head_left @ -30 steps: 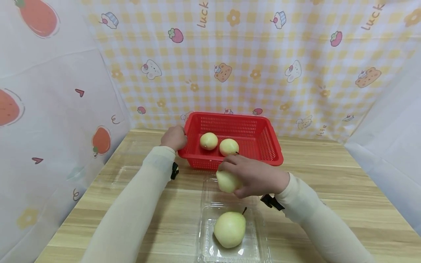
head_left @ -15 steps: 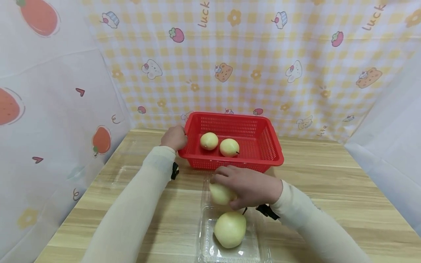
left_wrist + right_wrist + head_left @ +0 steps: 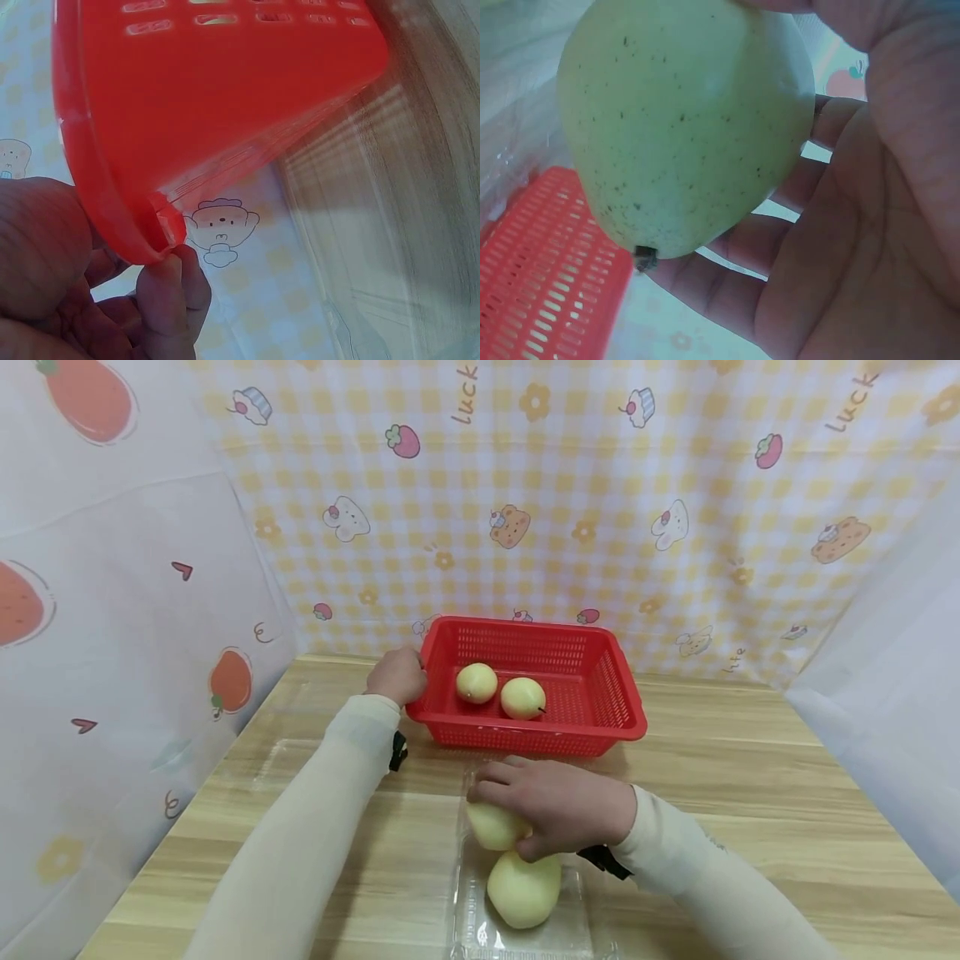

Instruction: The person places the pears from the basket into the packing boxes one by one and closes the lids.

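My left hand (image 3: 397, 675) grips the left rim of a red plastic basket (image 3: 525, 741); the left wrist view shows fingers and thumb pinching the rim's corner. Two pale yellow pears, a left one (image 3: 477, 683) and a right one (image 3: 522, 698), lie inside it. In front of the basket, my right hand (image 3: 566, 806) holds another pear (image 3: 495, 827) over a clear plastic clamshell box (image 3: 573, 927). One pear (image 3: 525, 891) sits in the box's near half, just below the held one. The right wrist view shows the held pear's speckled skin and short stem (image 3: 645, 258).
More clear plastic packaging (image 3: 288, 760) lies at the table's left side. The wooden table (image 3: 750, 810) ends at a patterned cloth (image 3: 600, 468) behind the basket. White cloth (image 3: 892, 693) hangs along the right.
My right hand has carried its pear from the basket's front edge toward me and slightly left, closer to the pear in the box. The left hand and basket stay put.
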`<control>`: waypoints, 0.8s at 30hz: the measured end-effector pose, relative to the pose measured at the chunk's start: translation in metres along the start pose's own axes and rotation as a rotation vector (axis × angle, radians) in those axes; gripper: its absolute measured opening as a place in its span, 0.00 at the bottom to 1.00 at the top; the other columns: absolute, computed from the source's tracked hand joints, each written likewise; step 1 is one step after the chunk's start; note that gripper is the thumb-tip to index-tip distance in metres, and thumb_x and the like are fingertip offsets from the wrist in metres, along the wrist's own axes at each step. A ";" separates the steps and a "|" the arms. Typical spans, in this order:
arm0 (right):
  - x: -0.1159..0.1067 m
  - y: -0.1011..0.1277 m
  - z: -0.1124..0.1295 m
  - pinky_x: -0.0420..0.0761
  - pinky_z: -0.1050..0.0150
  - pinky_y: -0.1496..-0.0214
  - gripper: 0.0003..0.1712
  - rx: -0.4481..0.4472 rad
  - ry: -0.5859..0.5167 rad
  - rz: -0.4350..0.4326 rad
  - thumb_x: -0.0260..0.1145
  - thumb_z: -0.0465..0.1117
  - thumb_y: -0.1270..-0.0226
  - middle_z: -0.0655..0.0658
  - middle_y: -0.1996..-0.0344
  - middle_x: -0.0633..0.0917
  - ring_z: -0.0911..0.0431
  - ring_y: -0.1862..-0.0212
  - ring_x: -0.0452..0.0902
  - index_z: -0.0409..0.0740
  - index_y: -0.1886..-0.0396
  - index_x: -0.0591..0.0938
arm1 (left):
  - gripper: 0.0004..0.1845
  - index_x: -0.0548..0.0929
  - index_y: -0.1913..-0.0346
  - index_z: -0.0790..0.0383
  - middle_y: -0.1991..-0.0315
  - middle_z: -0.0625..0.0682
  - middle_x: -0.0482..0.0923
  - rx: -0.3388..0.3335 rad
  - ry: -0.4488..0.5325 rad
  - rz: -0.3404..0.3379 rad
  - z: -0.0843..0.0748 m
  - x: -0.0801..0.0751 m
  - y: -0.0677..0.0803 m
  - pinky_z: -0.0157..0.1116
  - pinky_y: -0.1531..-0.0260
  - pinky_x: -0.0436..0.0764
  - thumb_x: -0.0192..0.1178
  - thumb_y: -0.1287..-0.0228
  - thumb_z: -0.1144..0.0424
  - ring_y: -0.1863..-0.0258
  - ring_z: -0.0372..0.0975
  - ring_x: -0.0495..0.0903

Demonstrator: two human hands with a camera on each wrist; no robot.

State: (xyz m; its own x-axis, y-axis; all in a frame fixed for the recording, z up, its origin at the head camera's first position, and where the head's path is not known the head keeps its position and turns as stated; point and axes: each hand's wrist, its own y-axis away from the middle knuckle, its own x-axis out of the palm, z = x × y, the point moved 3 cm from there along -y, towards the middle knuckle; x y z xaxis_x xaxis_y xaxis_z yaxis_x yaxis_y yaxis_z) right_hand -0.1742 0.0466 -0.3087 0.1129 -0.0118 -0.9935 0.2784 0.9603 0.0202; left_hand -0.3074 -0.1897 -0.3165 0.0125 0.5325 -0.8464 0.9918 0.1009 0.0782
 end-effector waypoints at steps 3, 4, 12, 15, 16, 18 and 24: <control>0.001 -0.001 0.003 0.73 0.64 0.40 0.41 -0.025 0.022 -0.008 0.75 0.43 0.53 0.51 0.40 0.74 0.57 0.39 0.70 0.50 0.35 0.72 | 0.08 0.81 0.57 0.66 0.64 0.58 0.81 0.002 -0.007 -0.005 -0.002 0.000 0.001 0.40 0.68 0.80 0.51 0.29 0.68 0.69 0.46 0.80; 0.002 -0.001 0.004 0.73 0.64 0.40 0.41 -0.032 0.032 -0.011 0.75 0.43 0.53 0.50 0.39 0.74 0.57 0.38 0.69 0.50 0.36 0.72 | 0.08 0.81 0.57 0.66 0.64 0.58 0.81 0.002 -0.008 -0.006 -0.002 0.000 0.001 0.40 0.68 0.80 0.51 0.29 0.68 0.69 0.46 0.81; 0.006 -0.004 0.015 0.69 0.64 0.35 0.38 -0.117 0.107 -0.032 0.76 0.45 0.53 0.51 0.42 0.75 0.57 0.38 0.68 0.50 0.38 0.74 | 0.08 0.81 0.56 0.67 0.64 0.59 0.80 0.004 -0.011 -0.003 -0.003 0.001 0.002 0.40 0.69 0.81 0.51 0.30 0.68 0.70 0.46 0.81; 0.007 -0.004 0.019 0.68 0.65 0.35 0.38 -0.145 0.126 -0.039 0.77 0.47 0.52 0.53 0.43 0.76 0.57 0.38 0.68 0.51 0.39 0.74 | 0.08 0.80 0.56 0.67 0.64 0.59 0.80 0.002 -0.009 -0.004 -0.003 0.001 0.002 0.39 0.69 0.81 0.51 0.30 0.68 0.70 0.47 0.81; 0.007 -0.003 0.019 0.67 0.65 0.34 0.38 -0.148 0.133 -0.040 0.77 0.47 0.52 0.53 0.43 0.76 0.57 0.38 0.68 0.51 0.38 0.74 | 0.08 0.80 0.56 0.67 0.64 0.59 0.80 0.002 -0.010 -0.004 -0.002 0.002 0.002 0.39 0.69 0.81 0.52 0.29 0.68 0.69 0.47 0.81; 0.007 -0.003 0.020 0.68 0.65 0.34 0.38 -0.147 0.133 -0.036 0.77 0.48 0.52 0.54 0.42 0.76 0.57 0.38 0.68 0.51 0.38 0.74 | 0.08 0.80 0.56 0.66 0.64 0.59 0.80 -0.002 -0.004 -0.003 -0.002 0.003 0.001 0.39 0.69 0.82 0.52 0.29 0.68 0.69 0.47 0.81; 0.008 -0.001 0.022 0.69 0.65 0.35 0.38 -0.159 0.103 -0.008 0.77 0.47 0.51 0.54 0.42 0.76 0.58 0.38 0.69 0.52 0.38 0.74 | 0.08 0.80 0.55 0.66 0.63 0.59 0.80 -0.006 0.002 0.001 -0.002 0.003 0.001 0.39 0.69 0.82 0.52 0.29 0.68 0.69 0.47 0.81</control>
State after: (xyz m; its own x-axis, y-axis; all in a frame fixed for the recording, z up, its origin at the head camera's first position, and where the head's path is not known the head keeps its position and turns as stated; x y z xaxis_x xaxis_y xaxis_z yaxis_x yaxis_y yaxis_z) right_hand -0.1531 0.0391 -0.3146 0.0107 0.0017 -0.9999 0.1241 0.9923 0.0030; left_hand -0.3065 -0.1866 -0.3184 0.0130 0.5344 -0.8451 0.9910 0.1056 0.0820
